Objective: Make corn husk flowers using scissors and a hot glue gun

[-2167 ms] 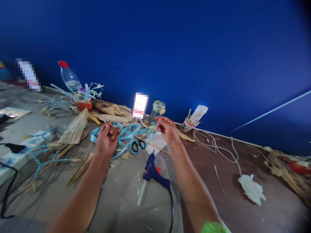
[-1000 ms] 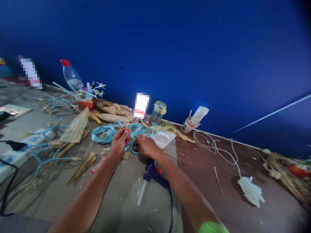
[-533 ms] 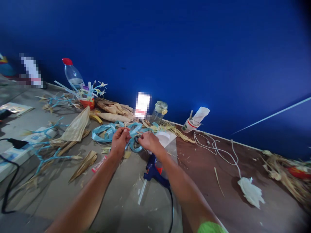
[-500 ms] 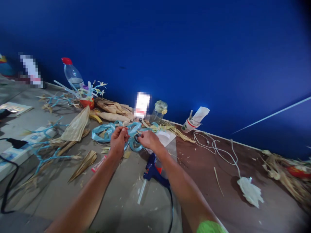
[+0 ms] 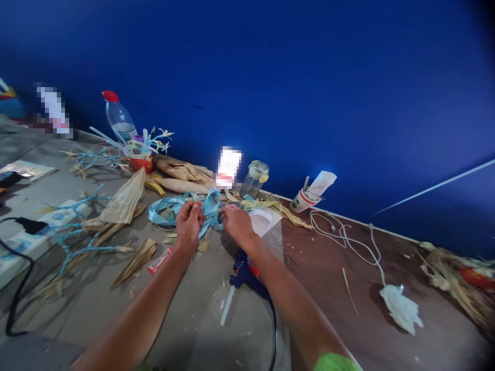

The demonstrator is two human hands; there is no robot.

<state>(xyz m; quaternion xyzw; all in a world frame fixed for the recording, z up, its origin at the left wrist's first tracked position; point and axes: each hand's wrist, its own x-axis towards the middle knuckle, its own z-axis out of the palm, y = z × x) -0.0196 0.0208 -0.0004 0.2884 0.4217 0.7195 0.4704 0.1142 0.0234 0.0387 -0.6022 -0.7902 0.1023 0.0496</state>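
My left hand (image 5: 188, 225) is closed in a pinch above the table, its thumb and forefinger pressed together on something too small to make out. Just to its right, my right hand (image 5: 237, 222) has curled fingers turned toward the left one; what they grip is hidden. Loops of light-blue ribbon (image 5: 212, 202) rise between and behind both hands, and more ribbon lies left of them. Under my right forearm rests a dark blue glue gun (image 5: 243, 273), a clear glue stick (image 5: 227, 306) poking from its back end.
Dried husks (image 5: 181, 172), a husk piece (image 5: 126, 198) and blue-wrapped stems (image 5: 73, 252) lie leftward, near a power strip (image 5: 23, 247). Along the blue wall stand a red-capped bottle (image 5: 119, 116), a lidded jar (image 5: 255, 178) and a paper cup (image 5: 303, 200). A white cable (image 5: 348, 242) lies right.
A ribbon loop now stands higher between the hands. The dark ring-shaped thing seen at my right fingers is no longer visible. The whole view has shifted slightly.
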